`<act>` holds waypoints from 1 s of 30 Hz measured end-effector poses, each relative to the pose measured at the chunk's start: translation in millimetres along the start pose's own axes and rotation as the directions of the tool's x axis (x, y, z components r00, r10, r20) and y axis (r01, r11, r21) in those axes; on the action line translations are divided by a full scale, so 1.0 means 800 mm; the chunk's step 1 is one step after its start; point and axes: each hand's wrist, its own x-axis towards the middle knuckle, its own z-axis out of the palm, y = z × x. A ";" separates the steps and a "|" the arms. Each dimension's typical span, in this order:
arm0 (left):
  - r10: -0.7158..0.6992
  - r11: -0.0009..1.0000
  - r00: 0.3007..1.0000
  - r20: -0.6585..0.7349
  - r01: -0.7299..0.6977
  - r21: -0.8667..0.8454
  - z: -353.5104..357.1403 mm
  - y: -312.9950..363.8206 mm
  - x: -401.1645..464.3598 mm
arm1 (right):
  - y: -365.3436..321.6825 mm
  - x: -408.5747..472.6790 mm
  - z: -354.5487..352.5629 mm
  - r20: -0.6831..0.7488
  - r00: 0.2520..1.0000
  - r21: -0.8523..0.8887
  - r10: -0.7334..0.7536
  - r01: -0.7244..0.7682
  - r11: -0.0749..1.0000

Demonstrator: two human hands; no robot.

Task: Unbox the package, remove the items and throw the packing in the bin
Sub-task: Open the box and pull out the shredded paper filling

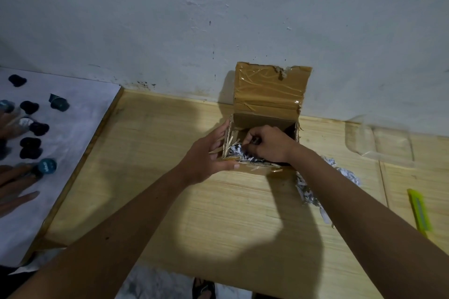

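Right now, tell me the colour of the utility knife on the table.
Bright yellow-green utility knife; head view, far right.

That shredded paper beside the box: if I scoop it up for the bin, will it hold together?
Probably not. The shredded paper lies in loose, thin strips on the table, so it looks light and floppy, and likely to shed bits. Scooping with both hands seems safer.

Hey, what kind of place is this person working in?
Probably a plain room at home or a small workshop, not a warehouse: a stained, scuffed white wall, a light wooden table pushed against it, and a white sheet beside it holding small dark items.
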 end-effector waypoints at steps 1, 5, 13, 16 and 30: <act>0.003 1.000 1.000 0.002 -0.003 0.005 0.000 0.000 0.000 | 0.001 0.000 0.001 0.005 1.000 -0.002 0.008 -0.008 1.000; 0.004 1.000 1.000 0.017 -0.004 0.017 -0.001 0.000 -0.001 | 0.004 -0.001 0.006 0.023 1.000 0.000 0.004 -0.004 1.000; 0.010 1.000 1.000 0.016 -0.010 0.009 0.002 0.002 -0.001 | -0.003 -0.004 0.003 0.167 0.985 -0.100 0.040 -0.023 0.995; -0.002 1.000 1.000 0.005 0.002 0.000 0.002 0.002 0.000 | -0.008 0.000 0.002 0.195 0.980 -0.085 0.034 -0.017 0.996; 0.027 1.000 0.997 -0.073 -0.028 -0.008 0.011 0.002 -0.002 | 0.005 0.011 0.012 0.300 0.952 0.202 -0.059 -0.003 0.979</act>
